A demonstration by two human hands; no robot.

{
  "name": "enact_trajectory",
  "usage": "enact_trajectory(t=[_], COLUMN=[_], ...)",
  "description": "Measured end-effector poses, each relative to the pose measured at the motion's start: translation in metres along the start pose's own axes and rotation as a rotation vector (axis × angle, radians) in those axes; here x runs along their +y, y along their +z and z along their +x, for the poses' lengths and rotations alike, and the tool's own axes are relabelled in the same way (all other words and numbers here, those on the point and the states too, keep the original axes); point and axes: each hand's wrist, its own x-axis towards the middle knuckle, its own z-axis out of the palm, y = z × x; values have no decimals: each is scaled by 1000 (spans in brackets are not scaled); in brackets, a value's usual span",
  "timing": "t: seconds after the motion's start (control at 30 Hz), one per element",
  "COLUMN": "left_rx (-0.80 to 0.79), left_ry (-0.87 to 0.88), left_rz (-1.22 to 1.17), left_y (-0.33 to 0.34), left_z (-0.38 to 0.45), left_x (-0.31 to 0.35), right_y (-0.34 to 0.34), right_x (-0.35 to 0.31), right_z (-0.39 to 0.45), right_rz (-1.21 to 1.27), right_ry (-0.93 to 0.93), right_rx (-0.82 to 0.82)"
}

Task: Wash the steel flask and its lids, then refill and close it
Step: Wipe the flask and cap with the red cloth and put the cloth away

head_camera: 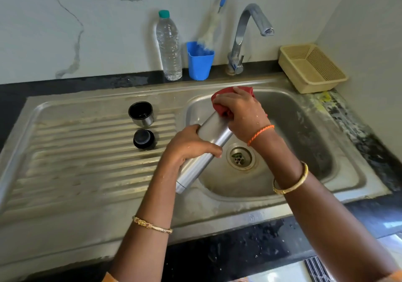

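The fingers point(224, 102) of the right hand point(241, 116) are curled over a red cloth point(221, 109), pressing it onto the upper end of the steel flask point(208, 142), so that end is hidden; the fingers point(210, 149) of the left hand point(189, 146) wrap around the flask's middle. The flask lies tilted at the centre of the frame, its covered end up and to the right over the sink basin point(304, 129), its base down and to the left above the basin's near-left rim. Its brushed steel wall looks smooth, with a seam ring near the base. Just right of it, low in the basin, sits the drain point(240, 157). To the left, on the ribbed draining board point(76, 162), stand the steel cup lid point(141, 114), mouth upward with a dark inside, and just below it the black stopper point(144, 139), the two apart from each other and from the flask. Behind, on the dark worktop point(65, 85) in the upper middle of the frame, a clear plastic bottle point(169, 48) with a green cap stands just beside a blue cup point(199, 64) holding a brush point(210, 31). The tap point(243, 35) rises to their right, and a beige basket point(311, 68) sits at the upper right corner of the sink.
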Motion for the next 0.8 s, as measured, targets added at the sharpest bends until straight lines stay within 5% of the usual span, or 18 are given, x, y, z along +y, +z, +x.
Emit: enact_trajectory(t=[0.17, 0.27, 0.4, 0.5, 0.7, 0.8], left_rx=[29, -96, -267, -317, -402, -371], left_ry=[-37, 16, 33, 14, 17, 29], left_rz=[-232, -267, -242, -213, -178, -114], left_y=[-7, -17, -6, -5, -14, -16], left_z=[-4, -11, -18, -16, -16, -18], left_x=[0, 6, 16, 15, 7, 8], right_y=[36, 46, 43, 41, 20, 6], right_x=[-6, -5, 3, 19, 62, 84], right_z=[-48, -58, -40, -35, -19, -9], right_rz=[269, 578, 1163, 1399, 1551, 1437], right_ry=[6, 184, 468, 474, 270, 198], right_rx=[477, 563, 470, 425, 113, -93])
